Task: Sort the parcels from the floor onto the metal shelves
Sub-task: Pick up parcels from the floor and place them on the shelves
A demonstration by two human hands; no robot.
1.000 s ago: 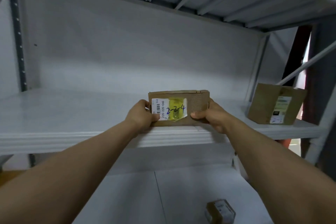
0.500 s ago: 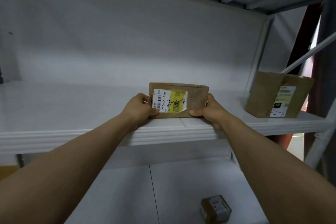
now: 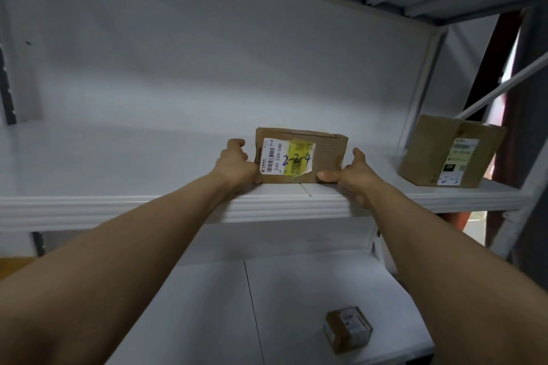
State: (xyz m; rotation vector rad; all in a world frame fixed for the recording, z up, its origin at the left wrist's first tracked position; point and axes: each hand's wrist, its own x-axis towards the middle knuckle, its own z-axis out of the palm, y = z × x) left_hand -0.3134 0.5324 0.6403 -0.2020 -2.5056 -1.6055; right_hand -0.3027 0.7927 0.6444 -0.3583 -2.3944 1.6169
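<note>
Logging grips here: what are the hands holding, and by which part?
The flat brown cardboard parcel marked 2-2-4, on the white metal shelf: left hand grips its left end, right hand its right end.

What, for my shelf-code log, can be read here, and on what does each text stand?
"2-2-4": handwritten in blue across the shipping label of the flat cardboard parcel, which the left hand and right hand grip.
"220-220-C40": printed on the same label.
"2-2-": handwritten low on the larger cardboard box; the last character is unclear.
Other print on both, and the label on the small box: too blurred to read.
</note>
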